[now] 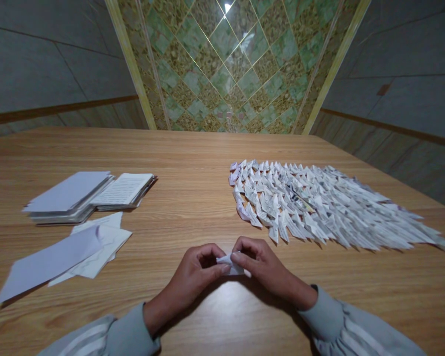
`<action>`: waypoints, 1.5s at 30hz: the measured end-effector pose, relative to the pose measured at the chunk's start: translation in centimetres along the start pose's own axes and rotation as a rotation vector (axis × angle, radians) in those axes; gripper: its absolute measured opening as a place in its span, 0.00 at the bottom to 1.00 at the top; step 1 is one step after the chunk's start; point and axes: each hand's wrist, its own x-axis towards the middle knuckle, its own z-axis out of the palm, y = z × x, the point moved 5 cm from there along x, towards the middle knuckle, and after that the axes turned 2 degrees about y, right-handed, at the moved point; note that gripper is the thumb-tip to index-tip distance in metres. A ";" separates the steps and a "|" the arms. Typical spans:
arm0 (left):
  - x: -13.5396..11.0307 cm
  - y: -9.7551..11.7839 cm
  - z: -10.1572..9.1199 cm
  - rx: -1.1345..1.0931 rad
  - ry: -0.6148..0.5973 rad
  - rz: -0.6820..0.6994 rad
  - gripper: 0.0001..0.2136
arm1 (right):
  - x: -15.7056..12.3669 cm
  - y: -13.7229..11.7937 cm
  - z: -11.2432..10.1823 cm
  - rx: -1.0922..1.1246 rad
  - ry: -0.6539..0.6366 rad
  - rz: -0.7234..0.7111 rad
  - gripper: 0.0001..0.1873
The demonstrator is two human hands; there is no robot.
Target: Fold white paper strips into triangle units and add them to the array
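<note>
A small folded piece of white paper lies low over the wooden table, pinched from both sides. My left hand grips its left end with curled fingers. My right hand grips its right end, fingertips pressed on the fold. Most of the paper is hidden between the fingers. Both wrists rest near the table's front edge, in grey striped sleeves.
Several small folded paper pieces lie in rows at the right. An open book on a stack of paper sits at the left, with loose white sheets in front of it. Tiled walls stand behind the table.
</note>
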 end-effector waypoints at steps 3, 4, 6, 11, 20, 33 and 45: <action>-0.3 0.6 0.0 0.050 -0.004 0.015 0.07 | 0.0 0.0 -0.1 0.020 -0.008 0.016 0.20; -0.3 0.7 -0.1 0.064 -0.002 0.018 0.07 | 0.0 -0.1 -0.1 0.028 -0.011 0.020 0.19; -0.3 0.8 -0.2 0.077 0.003 0.020 0.07 | -0.1 -0.2 -0.1 0.047 -0.017 0.023 0.19; 0.1 0.6 -0.5 0.048 0.047 0.034 0.11 | -0.2 -0.1 0.3 0.096 -0.006 0.028 0.20; -0.2 1.2 -0.3 0.233 0.074 0.207 0.03 | -0.1 -1.2 0.2 -0.439 0.143 -0.240 0.06; -0.8 1.9 -0.3 0.927 0.023 0.536 0.06 | -0.4 -1.2 1.5 -1.133 -0.024 -0.480 0.09; -0.5 1.0 -0.7 1.076 -0.011 0.417 0.07 | 0.0 -0.4 -0.2 -0.995 -0.075 -0.279 0.08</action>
